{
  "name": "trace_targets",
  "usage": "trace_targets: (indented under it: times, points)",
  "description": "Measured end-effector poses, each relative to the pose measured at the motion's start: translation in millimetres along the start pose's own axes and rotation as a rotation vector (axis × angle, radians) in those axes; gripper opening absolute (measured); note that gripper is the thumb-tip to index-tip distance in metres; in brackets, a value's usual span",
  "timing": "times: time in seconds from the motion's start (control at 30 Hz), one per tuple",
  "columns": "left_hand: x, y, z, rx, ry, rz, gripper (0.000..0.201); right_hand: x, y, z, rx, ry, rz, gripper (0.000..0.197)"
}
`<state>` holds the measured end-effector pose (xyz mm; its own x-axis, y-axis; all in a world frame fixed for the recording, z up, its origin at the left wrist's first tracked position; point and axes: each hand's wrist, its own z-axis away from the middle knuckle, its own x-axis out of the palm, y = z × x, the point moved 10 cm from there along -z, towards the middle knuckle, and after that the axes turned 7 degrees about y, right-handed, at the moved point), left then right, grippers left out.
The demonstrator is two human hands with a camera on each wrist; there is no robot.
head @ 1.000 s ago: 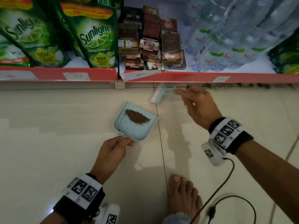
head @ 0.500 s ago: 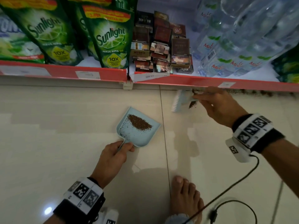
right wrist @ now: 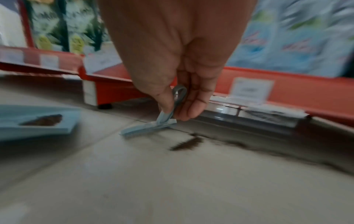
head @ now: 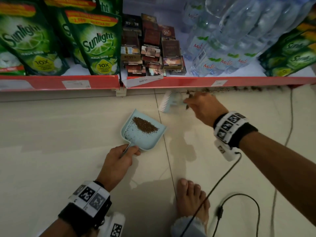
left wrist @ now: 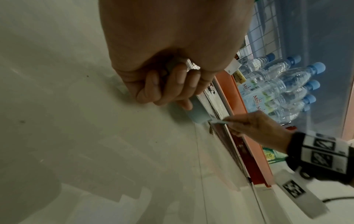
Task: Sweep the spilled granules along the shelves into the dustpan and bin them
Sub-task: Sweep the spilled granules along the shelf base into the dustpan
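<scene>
Between the thumb and fingers of the right hand [head: 204, 106] the handle of a small light-blue brush [head: 168, 103] is pinched, as is seen most plainly in the right wrist view. Its toothed head lies on the floor [head: 51, 151] close under the red shelf edge [head: 179, 82], with the long axis of the head roughly across the line of the shelf. On the side of the head away from the dustpan [head: 154, 140], a short dark streak of granules [right wrist: 186, 144] is seen, and a longer dark line of granules continues along the foot of the shelf toward the right edge of the floor. The dustpan is on the other side of the brush, toward the person, with its open mouth turned toward the shelf. A brown heap is already held in it. Its handle is gripped by the curled fingers of the left hand [head: 118, 162], so the pan is kept flat on the floor. It is judged that the streak must be drawn leftward and toward the person, into the mouth of the pan. The right hand is the nearer one to the granules.
</scene>
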<state>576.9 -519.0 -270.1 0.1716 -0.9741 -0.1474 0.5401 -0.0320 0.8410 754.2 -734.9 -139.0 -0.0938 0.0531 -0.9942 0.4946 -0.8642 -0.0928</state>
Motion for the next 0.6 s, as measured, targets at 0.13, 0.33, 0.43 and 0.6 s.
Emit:
trace_targets:
  times: [0.13,0.33,0.43,0.6]
  points:
    - [17,6,-4,0.034,-0.057,-0.013,0.032,-24,66,51,0.198,-0.048,0.027,0.026]
    - [39,38,-1,0.078,-0.155,-0.023,0.034,-52,44,41,0.223,0.218,-0.203,0.020]
    - [38,51,-7,0.109,-0.145,-0.057,0.034,-41,15,4,0.217,0.306,-0.307,0.018]
    - [36,50,-19,0.116,-0.098,-0.092,0.032,-17,19,8,0.309,0.448,-0.340,0.019]
